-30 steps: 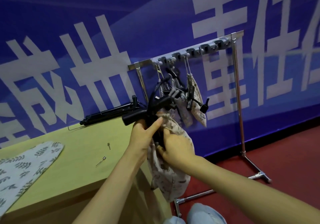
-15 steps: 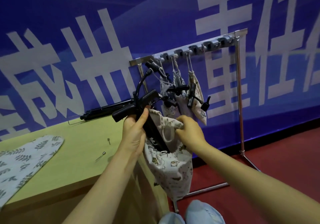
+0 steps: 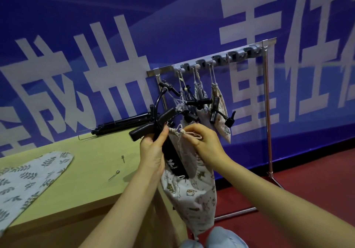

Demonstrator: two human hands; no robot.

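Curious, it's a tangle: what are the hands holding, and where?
The left hand grips the black hand pump by its upper barrel; the right hand pinches the drawstring at the mouth of the cloth bag.

- The pump is seen as black plastic, faintly glossy
- The bag is made of matt printed cloth
- The rack is of shiny metal
- The table is finished in smooth matt wood

Black pump, white animal-print drawstring bag, leaf-print cloth, yellow-green table, blue banner, red floor
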